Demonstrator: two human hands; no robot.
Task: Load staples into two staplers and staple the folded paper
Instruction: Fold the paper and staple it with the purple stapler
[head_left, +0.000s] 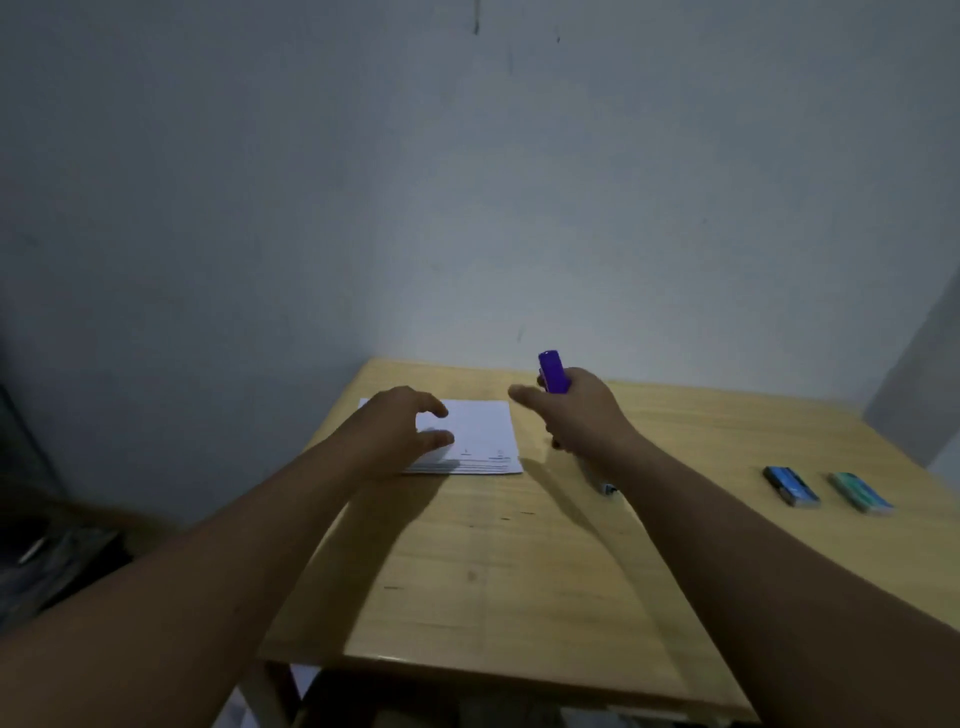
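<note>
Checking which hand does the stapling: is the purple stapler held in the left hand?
No: the right hand grips the purple stapler, while the left hand rests on the folded paper.

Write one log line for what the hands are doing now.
right hand: grips purple stapler, held up | left hand: over folded paper | two staple boxes: lying at right, untouched
</note>
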